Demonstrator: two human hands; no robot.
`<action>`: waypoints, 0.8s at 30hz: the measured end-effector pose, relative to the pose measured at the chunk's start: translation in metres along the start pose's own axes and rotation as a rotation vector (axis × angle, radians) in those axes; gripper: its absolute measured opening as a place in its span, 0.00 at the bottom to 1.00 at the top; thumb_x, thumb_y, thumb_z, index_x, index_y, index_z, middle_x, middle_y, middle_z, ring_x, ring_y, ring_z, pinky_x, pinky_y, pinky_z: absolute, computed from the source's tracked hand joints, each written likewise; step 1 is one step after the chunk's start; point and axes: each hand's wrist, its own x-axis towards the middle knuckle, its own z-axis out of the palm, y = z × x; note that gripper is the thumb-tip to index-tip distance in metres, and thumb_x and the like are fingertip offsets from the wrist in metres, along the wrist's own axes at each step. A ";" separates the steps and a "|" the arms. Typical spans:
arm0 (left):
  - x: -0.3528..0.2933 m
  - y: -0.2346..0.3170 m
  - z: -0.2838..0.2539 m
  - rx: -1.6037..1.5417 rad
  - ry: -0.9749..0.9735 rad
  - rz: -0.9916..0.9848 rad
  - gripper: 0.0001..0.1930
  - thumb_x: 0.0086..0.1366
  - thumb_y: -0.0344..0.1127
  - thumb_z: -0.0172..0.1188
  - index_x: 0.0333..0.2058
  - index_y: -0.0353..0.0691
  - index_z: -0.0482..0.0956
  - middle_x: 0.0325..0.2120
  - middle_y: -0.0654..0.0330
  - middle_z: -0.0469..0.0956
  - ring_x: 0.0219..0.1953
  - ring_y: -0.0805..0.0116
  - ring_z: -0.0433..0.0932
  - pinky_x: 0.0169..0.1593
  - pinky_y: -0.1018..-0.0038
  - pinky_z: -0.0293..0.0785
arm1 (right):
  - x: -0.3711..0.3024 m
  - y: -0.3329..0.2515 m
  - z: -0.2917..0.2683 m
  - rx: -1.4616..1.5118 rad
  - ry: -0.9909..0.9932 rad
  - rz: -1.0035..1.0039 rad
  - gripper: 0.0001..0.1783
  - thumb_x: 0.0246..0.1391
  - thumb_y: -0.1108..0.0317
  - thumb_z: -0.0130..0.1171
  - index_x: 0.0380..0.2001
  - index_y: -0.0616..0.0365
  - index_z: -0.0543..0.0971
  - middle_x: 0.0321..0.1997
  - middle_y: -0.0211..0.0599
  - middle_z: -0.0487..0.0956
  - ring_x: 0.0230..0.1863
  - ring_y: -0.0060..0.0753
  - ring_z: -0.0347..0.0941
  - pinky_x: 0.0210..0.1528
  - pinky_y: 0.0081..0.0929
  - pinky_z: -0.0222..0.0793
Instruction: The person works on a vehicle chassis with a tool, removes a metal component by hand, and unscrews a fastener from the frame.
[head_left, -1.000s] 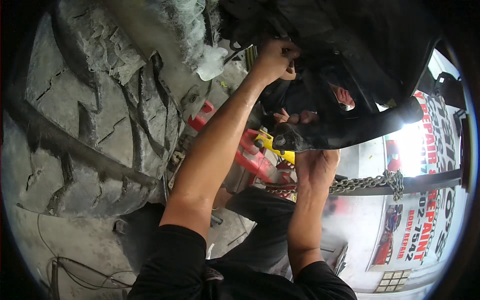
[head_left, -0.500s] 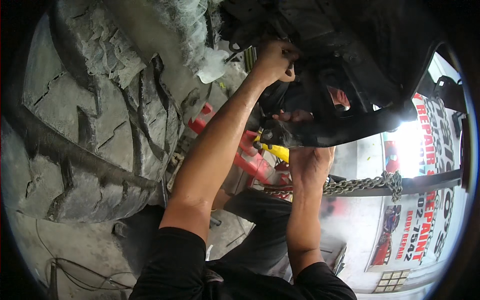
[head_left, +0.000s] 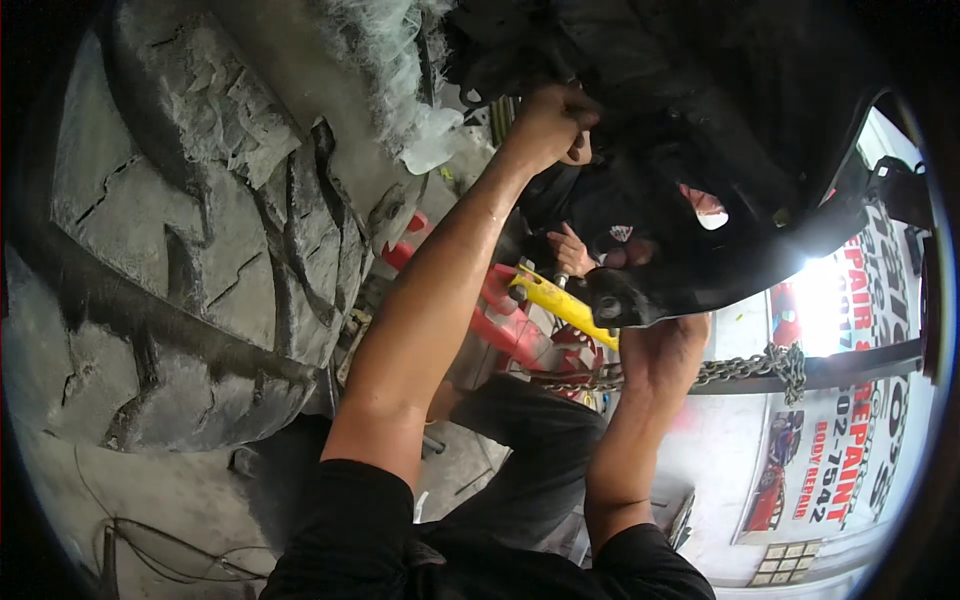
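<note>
A large black metal car part [head_left: 690, 285] with bolt holes and an oval opening hangs over the work area. My right hand [head_left: 668, 345] is wrapped up against its lower edge, the palm showing and the fingertips hidden behind the metal. My left hand [head_left: 553, 125] reaches higher, up to the dark underside of the vehicle. Its fingers are curled closed there; what lies between them is lost in shadow. Beyond the part, another person's hand [head_left: 572, 250] shows near the yellow bar [head_left: 570, 308].
At left stands a big, worn, dusty tyre [head_left: 190, 290]. Torn whitish fibrous material [head_left: 395, 80] dangles beside my left arm. A red metal stand [head_left: 510, 325] is below, and a chain [head_left: 750, 368] crosses to a grey beam [head_left: 860, 367]. A lettered banner [head_left: 810, 450] covers the right wall.
The black part and my right hand have shifted to the right together, uncovering more of the yellow bar and the other person's hand. My left hand stays almost where it was.
</note>
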 end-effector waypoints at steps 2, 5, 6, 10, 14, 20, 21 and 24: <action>0.000 0.004 0.009 0.107 0.050 0.055 0.06 0.66 0.29 0.62 0.36 0.31 0.83 0.20 0.58 0.79 0.21 0.73 0.77 0.25 0.73 0.71 | -0.001 0.001 0.000 0.020 0.101 0.000 0.30 0.55 0.62 0.64 0.56 0.71 0.70 0.48 0.53 0.78 0.51 0.52 0.76 0.59 0.48 0.74; 0.001 0.010 0.012 0.226 0.107 0.099 0.07 0.67 0.31 0.62 0.35 0.33 0.83 0.18 0.58 0.78 0.17 0.73 0.76 0.21 0.72 0.70 | 0.002 0.009 0.001 0.001 -0.051 -0.050 0.30 0.57 0.63 0.62 0.57 0.71 0.70 0.47 0.54 0.79 0.49 0.52 0.78 0.59 0.49 0.74; 0.000 0.011 0.011 0.238 0.091 0.082 0.07 0.67 0.32 0.62 0.36 0.33 0.83 0.18 0.57 0.78 0.17 0.73 0.76 0.21 0.72 0.70 | 0.003 0.012 0.001 0.018 -0.050 -0.077 0.30 0.57 0.63 0.62 0.57 0.71 0.70 0.47 0.54 0.79 0.49 0.52 0.78 0.59 0.49 0.74; 0.000 0.007 -0.004 -0.018 -0.029 -0.005 0.08 0.62 0.30 0.66 0.35 0.29 0.83 0.20 0.54 0.80 0.23 0.68 0.80 0.28 0.70 0.73 | 0.002 0.013 0.002 -0.027 0.006 -0.015 0.28 0.57 0.65 0.61 0.57 0.72 0.70 0.48 0.54 0.79 0.50 0.53 0.77 0.59 0.51 0.73; 0.005 0.002 -0.003 0.173 -0.025 0.055 0.09 0.65 0.31 0.64 0.38 0.30 0.83 0.19 0.56 0.79 0.22 0.71 0.78 0.23 0.72 0.69 | 0.004 0.017 0.004 -0.885 -0.026 -0.233 0.28 0.57 0.66 0.60 0.57 0.71 0.70 0.47 0.52 0.78 0.51 0.55 0.76 0.60 0.51 0.73; -0.003 -0.008 0.001 -0.084 -0.041 0.049 0.11 0.68 0.35 0.63 0.42 0.32 0.83 0.18 0.60 0.77 0.16 0.74 0.74 0.21 0.76 0.69 | 0.003 0.020 0.004 -0.010 0.133 -0.006 0.28 0.56 0.66 0.61 0.57 0.70 0.70 0.47 0.51 0.78 0.52 0.55 0.75 0.61 0.51 0.71; -0.003 -0.009 0.001 -0.137 -0.066 -0.014 0.11 0.68 0.35 0.63 0.41 0.32 0.83 0.18 0.60 0.77 0.15 0.74 0.73 0.21 0.76 0.68 | 0.002 0.018 0.004 -0.021 0.137 -0.010 0.28 0.56 0.66 0.61 0.57 0.70 0.70 0.47 0.51 0.78 0.52 0.55 0.75 0.61 0.51 0.71; 0.001 -0.009 0.001 0.010 -0.035 0.081 0.15 0.67 0.38 0.64 0.45 0.32 0.82 0.19 0.59 0.77 0.17 0.75 0.74 0.21 0.77 0.68 | 0.000 0.019 0.003 0.025 0.052 0.000 0.28 0.56 0.66 0.61 0.57 0.70 0.70 0.48 0.52 0.78 0.52 0.55 0.75 0.61 0.52 0.70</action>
